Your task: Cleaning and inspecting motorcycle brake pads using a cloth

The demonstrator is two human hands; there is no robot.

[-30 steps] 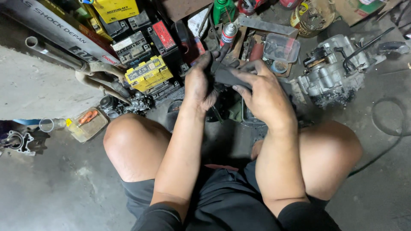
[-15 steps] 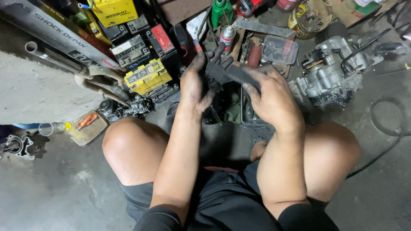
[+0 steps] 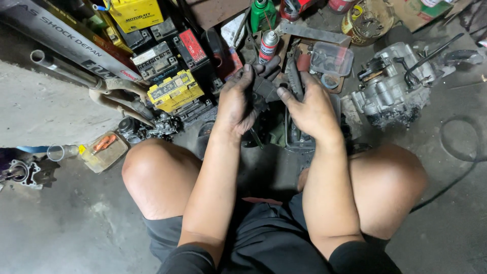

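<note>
Change: both hands raised slightly, dark part turned since earlier frame.
Left hand: greasy, clamped on dark grimy metal part.
Right hand: gripping same part's right end.
Part location: held above concrete floor, near grey engine block, yellow battery.

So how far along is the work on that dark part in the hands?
Done: the engine block sits out on the floor, to the right. In hand: both greasy hands, left hand and right hand, have a grip on a dark metal part over a black tray. Left: loose carburetor parts lie by the left knee; the spray can stands untouched.
</note>
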